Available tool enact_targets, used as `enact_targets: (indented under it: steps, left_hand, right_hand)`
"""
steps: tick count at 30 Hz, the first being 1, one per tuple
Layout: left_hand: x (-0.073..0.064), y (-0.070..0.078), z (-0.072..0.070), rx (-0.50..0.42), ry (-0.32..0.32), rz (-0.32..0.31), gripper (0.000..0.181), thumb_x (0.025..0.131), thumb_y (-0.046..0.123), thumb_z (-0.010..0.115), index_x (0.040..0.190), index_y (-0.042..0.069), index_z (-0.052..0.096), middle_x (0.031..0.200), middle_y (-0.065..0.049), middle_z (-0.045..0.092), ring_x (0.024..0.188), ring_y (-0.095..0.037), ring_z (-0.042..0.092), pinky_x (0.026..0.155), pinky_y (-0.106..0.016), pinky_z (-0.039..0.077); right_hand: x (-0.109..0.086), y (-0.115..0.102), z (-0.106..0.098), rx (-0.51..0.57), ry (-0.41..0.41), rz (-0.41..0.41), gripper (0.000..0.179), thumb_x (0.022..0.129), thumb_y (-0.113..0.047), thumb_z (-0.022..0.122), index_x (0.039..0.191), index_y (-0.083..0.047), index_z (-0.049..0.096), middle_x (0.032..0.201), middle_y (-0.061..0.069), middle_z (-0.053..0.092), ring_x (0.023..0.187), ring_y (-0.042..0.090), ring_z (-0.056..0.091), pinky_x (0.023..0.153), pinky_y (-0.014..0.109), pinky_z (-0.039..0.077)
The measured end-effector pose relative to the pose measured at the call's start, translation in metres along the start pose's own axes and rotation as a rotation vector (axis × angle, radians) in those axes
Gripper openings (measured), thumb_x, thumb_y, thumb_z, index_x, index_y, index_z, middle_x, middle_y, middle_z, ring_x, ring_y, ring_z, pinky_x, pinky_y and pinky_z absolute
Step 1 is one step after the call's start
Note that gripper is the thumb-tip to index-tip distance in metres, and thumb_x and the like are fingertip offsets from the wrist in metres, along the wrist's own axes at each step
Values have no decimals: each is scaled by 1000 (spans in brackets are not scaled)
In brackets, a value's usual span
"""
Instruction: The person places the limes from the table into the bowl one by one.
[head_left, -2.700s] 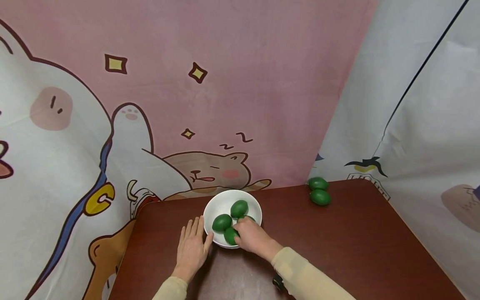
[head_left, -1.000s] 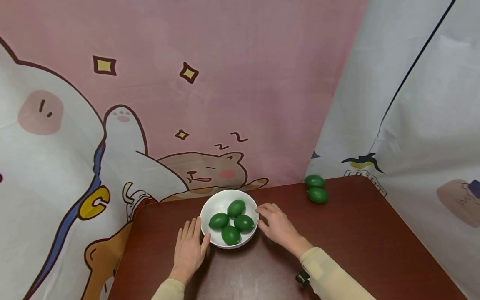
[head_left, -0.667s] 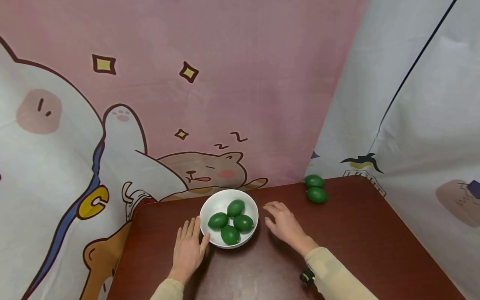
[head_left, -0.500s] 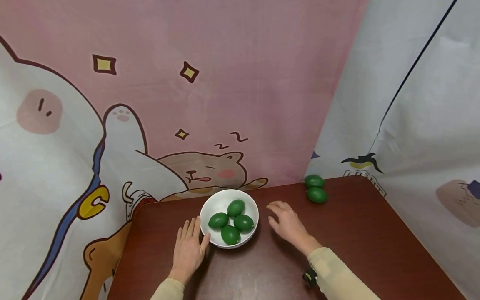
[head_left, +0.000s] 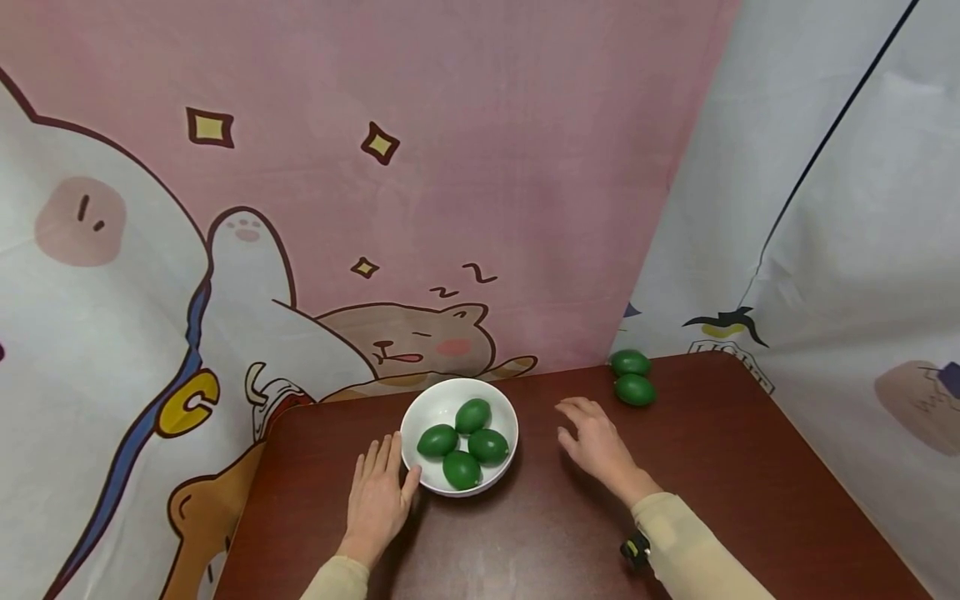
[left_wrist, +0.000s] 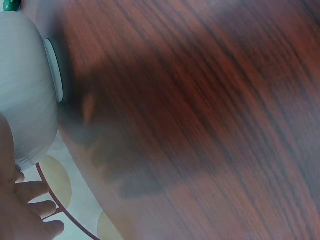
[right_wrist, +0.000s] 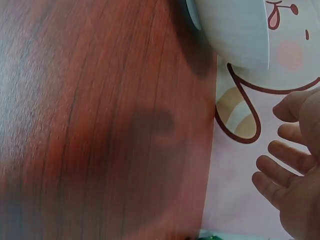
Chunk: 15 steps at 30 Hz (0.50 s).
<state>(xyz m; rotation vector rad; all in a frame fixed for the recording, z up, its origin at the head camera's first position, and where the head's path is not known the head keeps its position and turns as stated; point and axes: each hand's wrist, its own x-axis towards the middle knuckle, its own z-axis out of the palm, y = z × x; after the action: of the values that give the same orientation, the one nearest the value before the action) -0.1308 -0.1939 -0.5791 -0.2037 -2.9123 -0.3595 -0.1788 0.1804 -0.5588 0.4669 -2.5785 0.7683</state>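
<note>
A white bowl (head_left: pixel 429 410) with several green limes (head_left: pixel 461 470) in it stands on the table. My left hand (head_left: pixel 377 502) lies along the bowl's left side with fingers extended, its fingertips and thumb at the rim. In the left wrist view the bowl (left_wrist: pixel 25 80) hides part of that hand (left_wrist: pixel 22 215). To the right of the bowl, my right hand (head_left: pixel 600 448) is held above the table, fingers loosely bent and holding nothing. The right wrist view shows this hand (right_wrist: pixel 300 170) apart from the bowl (right_wrist: pixel 232 30). Two more limes (head_left: pixel 635 390) sit together beyond it.
The dark red-brown table (head_left: pixel 720 467) ends at the back against a pink and white cloth (head_left: pixel 540 208) printed with cartoon animals. A black strapped device (head_left: pixel 636 550) is at my right wrist.
My right hand has let go of a lime in the bowl, come out past the rim and moved right, towards the two limes. The left hand has stayed beside the bowl.
</note>
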Motion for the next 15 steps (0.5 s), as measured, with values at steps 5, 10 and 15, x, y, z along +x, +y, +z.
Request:
enact_targets:
  steps: [5,10,15]
  left_hand:
    - [0,1,-1,-1,1,-2,70,104,44,57,158,3,39,155,-23,48,146,-44,41,122,-60,28]
    - [-1,1,-2,-6,-9,-9,71,104,45,57,158,3,39,155,-23,48,147,-44,40,122,-60,27]
    - [-1,2,-3,-9,-13,-8,71,105,45,56,159,3,38,156,-23,47,147,-44,39,123,-60,26]
  right_hand:
    - [-1,8,-4,-14,-16,23,36,84,-3,80,119,1,73,119,18,69,108,37,65,87,54,58]
    - [-3,16,-7,-23,-34,51,36,85,-5,80,120,2,72,121,20,67,111,40,64,94,58,55]
    - [-3,25,-11,-29,-24,66,37,84,-4,79,119,3,72,121,21,67,112,42,63,93,58,55]
